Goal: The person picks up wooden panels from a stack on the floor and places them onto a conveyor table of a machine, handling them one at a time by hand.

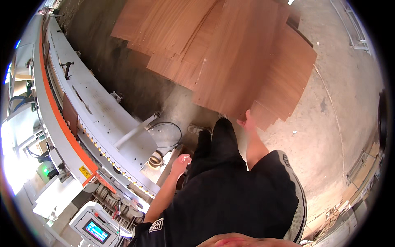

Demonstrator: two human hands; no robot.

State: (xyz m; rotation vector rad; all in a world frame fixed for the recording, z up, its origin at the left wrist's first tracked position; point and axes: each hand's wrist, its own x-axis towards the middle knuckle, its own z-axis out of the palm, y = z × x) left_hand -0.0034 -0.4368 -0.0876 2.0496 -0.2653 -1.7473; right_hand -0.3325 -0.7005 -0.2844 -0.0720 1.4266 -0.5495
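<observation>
The brown wood panel [242, 61], topmost of a fanned stack on the concrete floor [329, 123], is pinched at its near edge by the right hand [248, 121], while the left hand [181, 160], fingers loosely curled and empty, hovers left of the stack beside the long grey machine [94, 111].

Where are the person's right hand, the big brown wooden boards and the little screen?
Right hand [246, 120], head view, back of hand, at a board's edge.
Wooden boards [238, 57], head view, top board's face.
Little screen [96, 231], head view, lit display.
</observation>
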